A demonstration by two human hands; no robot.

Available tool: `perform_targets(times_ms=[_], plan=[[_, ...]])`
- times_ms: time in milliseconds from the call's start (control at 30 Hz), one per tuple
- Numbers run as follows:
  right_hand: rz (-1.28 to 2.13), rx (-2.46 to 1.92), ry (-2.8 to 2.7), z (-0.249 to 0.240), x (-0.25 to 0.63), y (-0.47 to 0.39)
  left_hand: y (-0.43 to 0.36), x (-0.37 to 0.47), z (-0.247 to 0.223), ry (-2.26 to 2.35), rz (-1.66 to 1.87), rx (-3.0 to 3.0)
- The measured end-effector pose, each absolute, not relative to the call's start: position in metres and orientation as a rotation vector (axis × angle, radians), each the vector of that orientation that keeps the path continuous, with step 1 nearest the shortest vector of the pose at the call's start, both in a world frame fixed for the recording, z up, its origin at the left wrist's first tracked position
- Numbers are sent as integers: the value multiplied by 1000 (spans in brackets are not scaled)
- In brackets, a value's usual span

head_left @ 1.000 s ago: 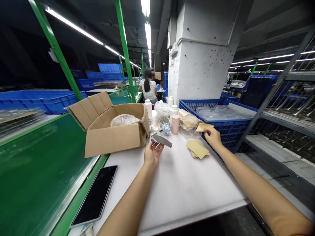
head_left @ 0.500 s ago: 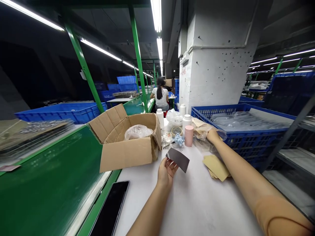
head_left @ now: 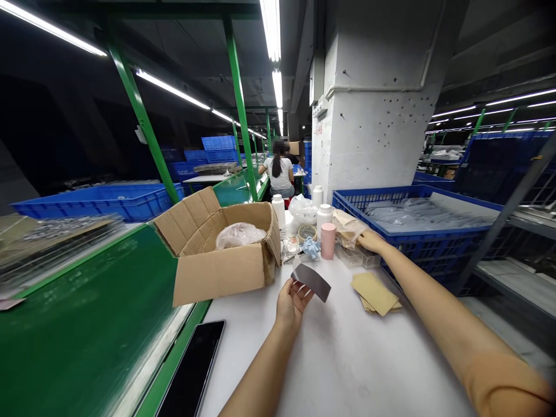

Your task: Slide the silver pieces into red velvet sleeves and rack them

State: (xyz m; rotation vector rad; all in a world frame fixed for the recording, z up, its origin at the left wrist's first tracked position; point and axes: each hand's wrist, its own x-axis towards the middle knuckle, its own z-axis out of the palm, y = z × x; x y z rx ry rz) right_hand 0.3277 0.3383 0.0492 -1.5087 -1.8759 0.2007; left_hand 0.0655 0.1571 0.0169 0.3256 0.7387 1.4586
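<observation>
A dark grey, slightly curved rectangular sheet [head_left: 311, 281] is held at its left end in my left hand [head_left: 292, 304], thumb and fingers closed on it above the white table. My right hand [head_left: 371, 240] is stretched far forward to a clear plastic bag [head_left: 350, 230] with tan, paper-like pieces in it. Its fingers close on the bag's near right side and are partly hidden there. Below that bag sits a clear plastic box [head_left: 354, 258]. Closer to me lies a small stack of tan sheets [head_left: 376, 294].
An open cardboard box [head_left: 219, 281] with a plastic bag inside stands left. A pink jar [head_left: 328, 241], white bottles [head_left: 324, 217] and a tape roll [head_left: 307, 233] stand behind. A phone [head_left: 191, 368] lies front left. A blue crate [head_left: 417, 236] borders the right.
The clear plastic flap that stuck out right of my right hand no longer shows there. My left hand holds the grey sheet almost unmoved. The whole view has shifted slightly.
</observation>
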Motion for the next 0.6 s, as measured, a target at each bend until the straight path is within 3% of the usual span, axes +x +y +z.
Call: perform_targets(times_ms=[200, 367, 600], plan=[[84, -1463, -1922, 57, 351, 241, 149, 71, 23, 746, 1484, 377], [-214, -1245, -1987, 62, 287, 113, 123, 104, 37, 806, 1540, 525], [-430, -1281, -1670, 86, 230, 56, 8, 139, 83, 802, 1571, 618]])
